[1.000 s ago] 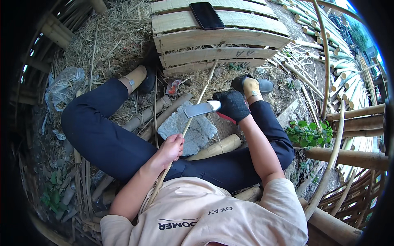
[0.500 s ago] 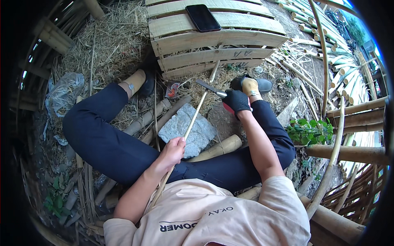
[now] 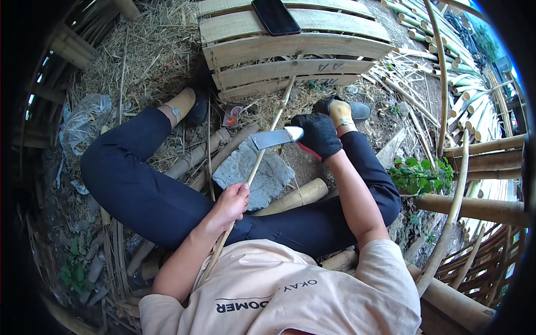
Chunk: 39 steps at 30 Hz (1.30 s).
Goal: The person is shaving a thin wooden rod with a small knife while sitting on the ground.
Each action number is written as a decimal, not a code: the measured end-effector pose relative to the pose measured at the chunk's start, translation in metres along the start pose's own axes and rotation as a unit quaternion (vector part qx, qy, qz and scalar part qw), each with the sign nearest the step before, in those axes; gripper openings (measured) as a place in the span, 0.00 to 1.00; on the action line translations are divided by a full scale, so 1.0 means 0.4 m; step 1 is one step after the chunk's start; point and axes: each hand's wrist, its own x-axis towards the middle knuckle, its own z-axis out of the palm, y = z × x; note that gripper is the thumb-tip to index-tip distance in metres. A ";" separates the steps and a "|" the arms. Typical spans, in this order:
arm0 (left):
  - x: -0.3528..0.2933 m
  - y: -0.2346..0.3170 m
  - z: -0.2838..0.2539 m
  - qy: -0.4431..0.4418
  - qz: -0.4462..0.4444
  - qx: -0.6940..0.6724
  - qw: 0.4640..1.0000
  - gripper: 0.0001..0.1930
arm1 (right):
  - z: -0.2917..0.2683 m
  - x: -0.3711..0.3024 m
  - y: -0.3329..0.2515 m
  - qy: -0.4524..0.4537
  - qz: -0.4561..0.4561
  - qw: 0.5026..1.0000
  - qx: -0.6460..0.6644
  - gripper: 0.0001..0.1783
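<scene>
My bare left hand (image 3: 231, 204) is closed round a long, thin bamboo strip (image 3: 282, 107). The strip slants from beside my shirt, up over a flat grey stone (image 3: 273, 181), to the front of a wooden slatted crate (image 3: 301, 43). My right hand (image 3: 319, 135), in a black glove with some red on it, grips a knife (image 3: 271, 138) by its handle. Its broad, blunt-ended blade lies across the strip just above the stone, pointing left. Whether the edge bites into the strip is too fine to tell.
A dark phone (image 3: 276, 17) rests on the crate top. Bamboo poles (image 3: 298, 197) lie by the stone, between my bent legs. Straw (image 3: 151, 61) and a clear plastic bag (image 3: 89, 120) are at left. Leafy plants (image 3: 421, 176) and bamboo rails (image 3: 474, 208) stand at right.
My right hand has drawn the knife down the strip towards me, from above the stone to its upper edge. The blade now shows more of its flat side. My left hand keeps its hold.
</scene>
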 end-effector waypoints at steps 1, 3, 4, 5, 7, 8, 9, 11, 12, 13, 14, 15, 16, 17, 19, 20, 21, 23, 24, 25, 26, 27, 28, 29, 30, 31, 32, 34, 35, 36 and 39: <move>0.001 0.002 0.002 -0.024 0.005 0.002 1.000 0.13 | 0.007 -0.007 0.022 0.003 0.045 0.999 -0.009 0.07; 0.011 0.005 0.019 -0.060 0.010 0.010 0.998 0.13 | 0.045 -0.012 0.097 -0.025 0.215 0.975 -0.038 0.09; 0.011 0.006 0.025 -0.044 0.013 0.034 0.998 0.13 | 0.052 -0.014 0.109 -0.023 0.215 0.976 -0.039 0.09; 0.013 0.011 0.028 -0.029 0.017 0.059 0.998 0.14 | 0.054 -0.023 0.125 -0.013 0.215 0.975 -0.059 0.09; 0.012 0.020 0.014 -0.016 0.014 0.030 0.999 0.14 | 0.031 -0.017 0.078 0.003 0.164 0.985 -0.054 0.10; 0.000 0.008 0.011 -0.009 0.002 0.003 1.000 0.14 | 0.010 -0.021 0.037 -0.008 0.163 0.985 -0.052 0.10; -0.007 0.008 0.007 -0.007 0.004 0.000 1.000 0.14 | -0.012 -0.009 0.006 0.001 0.085 0.996 -0.030 0.10; -0.005 0.008 0.005 -0.015 0.005 0.004 1.000 0.13 | -0.026 -0.005 -0.022 0.024 0.000 0.999 0.037 0.11; -0.006 0.006 0.004 -0.021 0.006 0.005 1.000 0.13 | -0.004 0.001 -0.007 0.025 0.000 0.999 0.040 0.11; 0.000 0.001 0.011 -0.026 0.006 0.010 1.000 0.13 | 0.028 0.001 0.033 -0.026 0.104 0.994 0.020 0.12; 0.013 -0.009 0.022 -0.019 0.026 0.035 0.999 0.12 | 0.056 -0.007 0.076 -0.075 0.206 0.976 -0.001 0.12; 0.023 -0.010 0.025 -0.011 0.048 0.058 0.997 0.12 | 0.076 -0.022 0.113 -0.093 0.223 0.970 -0.029 0.14; 0.019 -0.002 0.015 -0.006 0.051 0.059 0.997 0.12 | 0.069 -0.018 0.103 -0.090 0.220 0.971 -0.027 0.14; 0.012 0.001 0.011 -0.017 0.033 0.032 0.999 0.11 | 0.054 -0.023 0.087 -0.072 0.213 0.974 -0.024 0.14; 0.000 0.009 0.009 -0.013 0.029 0.005 0.999 0.11 | 0.022 -0.010 0.067 -0.049 0.174 0.984 0.001 0.16; 0.001 0.006 0.007 -0.012 0.027 0.003 1.000 0.11 | 0.017 -0.011 0.055 -0.051 0.173 0.984 0.001 0.16; 0.001 0.001 0.005 -0.008 0.026 -0.002 1.000 0.12 | 0.015 -0.014 0.042 -0.040 0.162 0.986 0.022 0.16; 0.003 0.007 0.014 -0.012 0.026 0.002 1.000 0.13 | 0.028 -0.023 0.068 -0.021 0.159 0.986 0.040 0.16; 0.008 0.012 0.025 -0.026 0.011 -0.005 1.000 0.13 | 0.059 -0.029 0.116 -0.052 0.215 0.975 0.009 0.16; 0.007 0.015 0.023 -0.031 -0.004 -0.016 0.999 0.14 | 0.065 -0.013 0.116 -0.086 0.262 0.961 -0.017 0.16; 0.007 0.019 0.020 -0.030 -0.002 -0.014 0.999 0.14 | 0.068 -0.014 0.115 -0.083 0.261 0.961 -0.016 0.16; 0.009 0.024 0.016 -0.045 -0.010 -0.022 0.999 0.14 | 0.070 -0.022 0.114 -0.048 0.241 0.969 0.000 0.15; 0.006 0.018 0.011 -0.055 -0.019 -0.037 0.998 0.14 | 0.062 -0.018 0.090 -0.018 0.215 0.976 0.018 0.14; 0.002 0.011 0.007 -0.051 -0.023 -0.041 0.998 0.14 | 0.024 -0.006 0.036 -0.008 0.178 0.983 0.052 0.14; -0.001 0.007 0.003 -0.035 -0.027 -0.039 0.998 0.15 | 0.031 -0.007 0.026 -0.015 0.176 0.983 0.055 0.14; 0.000 0.014 0.004 -0.024 -0.028 -0.029 0.999 0.17 | 0.026 -0.010 0.026 0.001 0.138 0.988 0.064 0.15; 0.001 0.015 0.006 -0.025 -0.028 -0.025 0.999 0.17 | 0.023 -0.012 0.027 0.017 0.100 0.992 0.073 0.17; 0.007 0.020 0.012 -0.041 -0.035 -0.025 0.998 0.18 | 0.062 -0.013 0.081 -0.019 0.178 0.983 0.027 0.13; 0.014 0.022 0.019 -0.047 -0.033 -0.018 0.998 0.18 | 0.082 -0.036 0.132 -0.028 0.223 0.974 0.013 0.13; 0.018 0.020 0.019 -0.060 -0.024 -0.004 0.998 0.18 | 0.093 -0.042 0.157 -0.039 0.263 0.964 0.003 0.13; 0.000 -0.003 0.001 -0.039 -0.021 -0.018 0.999 0.18 | 0.018 -0.022 0.024 -0.048 0.158 0.985 0.042 0.16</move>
